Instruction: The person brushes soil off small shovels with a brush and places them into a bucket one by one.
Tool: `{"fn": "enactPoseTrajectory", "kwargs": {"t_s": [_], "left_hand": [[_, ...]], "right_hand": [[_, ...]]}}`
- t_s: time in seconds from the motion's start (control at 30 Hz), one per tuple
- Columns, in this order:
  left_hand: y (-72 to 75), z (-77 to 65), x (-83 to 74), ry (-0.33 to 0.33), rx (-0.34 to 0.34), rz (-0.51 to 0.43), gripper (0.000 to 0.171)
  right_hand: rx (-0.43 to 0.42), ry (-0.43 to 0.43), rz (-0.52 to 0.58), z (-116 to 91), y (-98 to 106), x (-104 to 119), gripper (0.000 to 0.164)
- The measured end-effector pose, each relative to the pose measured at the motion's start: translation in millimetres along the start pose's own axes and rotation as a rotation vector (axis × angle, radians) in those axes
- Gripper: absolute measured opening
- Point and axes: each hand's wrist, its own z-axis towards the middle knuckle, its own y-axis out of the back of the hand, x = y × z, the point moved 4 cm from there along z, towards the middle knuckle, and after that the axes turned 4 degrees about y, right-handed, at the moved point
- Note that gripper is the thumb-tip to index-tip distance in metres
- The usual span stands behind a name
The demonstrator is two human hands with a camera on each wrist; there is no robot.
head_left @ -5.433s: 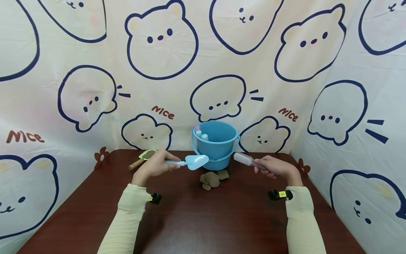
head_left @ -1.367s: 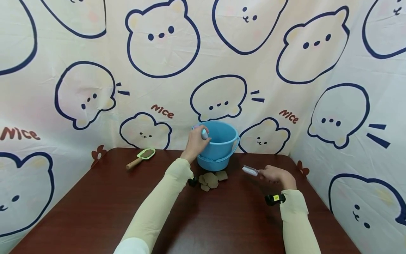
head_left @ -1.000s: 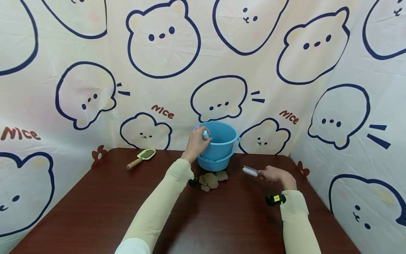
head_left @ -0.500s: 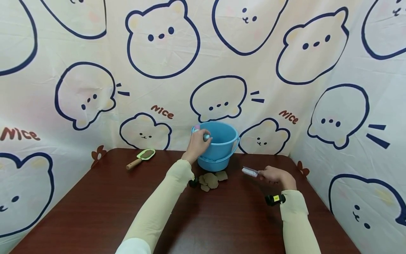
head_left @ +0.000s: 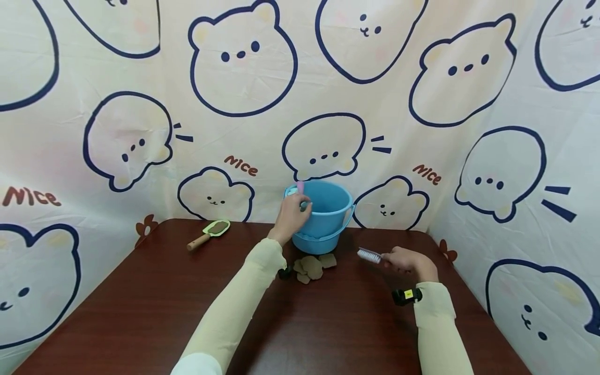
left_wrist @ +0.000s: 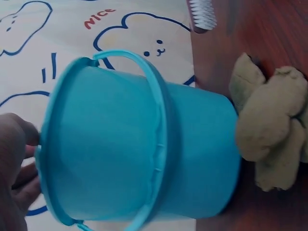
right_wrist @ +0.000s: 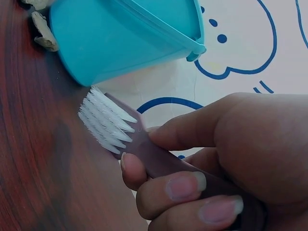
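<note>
At the left rim of a light-blue bucket (head_left: 323,221), my left hand (head_left: 291,211) pinches the end of a light-blue handle (head_left: 303,204). The rest of that tool is hidden by the hand and bucket. A pink handle end (head_left: 300,186) sticks up just beyond the fingers. In the left wrist view, the left hand (left_wrist: 17,168) shows at the edge beside the bucket rim. To the right of the bucket, my right hand (head_left: 405,259) grips a purple-handled brush (right_wrist: 159,161) above the table. Its white bristles (right_wrist: 106,120) point toward the bucket, apart from it.
Several flat brown lumps (head_left: 310,268) lie in front of the bucket on the dark wooden table (head_left: 328,328). A green-rimmed scoop with a wooden handle (head_left: 210,234) lies at the back left. A cartoon-printed cloth (head_left: 244,135) stands behind.
The left hand, which held a light-blue toy shovel at first, has moved right to the bucket. Lately the pinched handle end has sunk slightly and the pink one has shifted right. The brush has lowered a little.
</note>
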Motion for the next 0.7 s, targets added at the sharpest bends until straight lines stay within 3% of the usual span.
{"fn": "enactPoseTrajectory", "kwargs": {"t_s": [0.17,0.27,0.4,0.47,0.53,0.7], "left_hand": [[3.3,-14.6,11.1,-0.057,-0.147,-0.028,0.017],[10.5,-23.1,18.2,-0.134,-0.217,-0.071,0.013],[23.0,-29.7,33.2,-0.197,-0.243,-0.112,0.009],[29.1,-32.4,44.8,-0.175,-0.24,-0.096,0.007],[35.4,-35.6,57.3,-0.113,-0.222,-0.066,0.008],[50.8,-46.5,89.2,0.131,-0.157,0.01,0.016]], "right_hand": [[0.014,0.002,-0.01,1.0,-4.0,0.1,0.042],[0.011,0.01,-0.018,1.1,-5.1,-0.3,0.041],[0.003,0.011,-0.014,0.0,-3.4,-0.4,0.039],[0.006,0.015,-0.012,-0.3,-2.6,-0.2,0.038],[0.009,0.006,0.0,-0.5,-1.9,-0.7,0.039],[0.008,0.009,0.0,-0.2,-1.6,-1.0,0.038]]}}
